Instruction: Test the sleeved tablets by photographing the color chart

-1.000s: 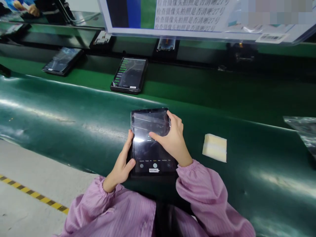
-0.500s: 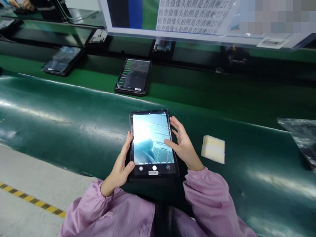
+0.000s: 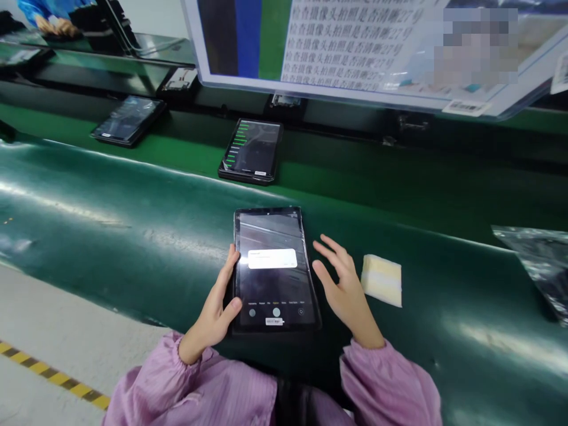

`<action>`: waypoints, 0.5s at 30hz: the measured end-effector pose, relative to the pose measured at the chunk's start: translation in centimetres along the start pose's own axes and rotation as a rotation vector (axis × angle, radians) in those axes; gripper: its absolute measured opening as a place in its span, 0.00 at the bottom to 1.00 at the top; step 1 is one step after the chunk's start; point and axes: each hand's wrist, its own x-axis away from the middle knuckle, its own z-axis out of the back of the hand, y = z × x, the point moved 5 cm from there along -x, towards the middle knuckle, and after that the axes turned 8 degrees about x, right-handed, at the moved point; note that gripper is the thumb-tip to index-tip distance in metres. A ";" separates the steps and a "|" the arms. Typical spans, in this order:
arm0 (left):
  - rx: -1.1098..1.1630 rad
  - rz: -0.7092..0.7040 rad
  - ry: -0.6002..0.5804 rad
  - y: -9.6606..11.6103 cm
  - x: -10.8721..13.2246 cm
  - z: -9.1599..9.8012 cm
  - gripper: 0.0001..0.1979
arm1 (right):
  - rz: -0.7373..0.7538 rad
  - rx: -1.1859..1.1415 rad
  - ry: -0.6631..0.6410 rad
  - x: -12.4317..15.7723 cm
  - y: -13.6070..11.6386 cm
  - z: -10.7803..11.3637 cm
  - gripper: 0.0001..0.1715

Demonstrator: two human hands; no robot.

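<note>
A black tablet (image 3: 273, 284) lies over the near edge of the dark green belt (image 3: 110, 219), its screen dark with a white pop-up box and camera buttons along the bottom. My left hand (image 3: 217, 307) grips its left edge, thumb on the lower left of the screen. Just right of the tablet hovers my right hand (image 3: 344, 287), fingers spread and touching nothing. Both arms wear pink sleeves.
A pale yellow-and-white foam block (image 3: 382, 279) sits right of my right hand. Two more tablets (image 3: 252, 151) (image 3: 128, 120) lie on the brighter green strip behind. A printed test chart (image 3: 350, 44) hangs overhead. A crinkled plastic bag (image 3: 539, 260) is at the right edge. Another person's hands (image 3: 53, 25) show far left.
My right hand has lifted off the screen and moved right, clear of the tablet. The screen went from a bright camera picture to dark with a white pop-up.
</note>
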 end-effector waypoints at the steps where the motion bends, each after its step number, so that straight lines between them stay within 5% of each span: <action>1: -0.004 0.002 -0.006 0.1 0.0 0.0 0.35 | 0.026 0.055 -0.002 0.6 0.2 0.0 0.24; 5: -0.013 0.005 -0.069 0.5 0.0 -0.2 0.40 | 0.068 -0.012 -0.089 2.7 0.8 -0.9 0.28; 10: 0.081 0.022 -0.120 0.4 -0.1 -0.4 0.40 | -0.191 -0.497 -0.180 4.8 0.4 -1.2 0.33; 15: 0.219 0.004 -0.151 -0.2 -0.3 -1.3 0.36 | -0.377 -0.804 -0.032 4.5 -1.0 1.8 0.37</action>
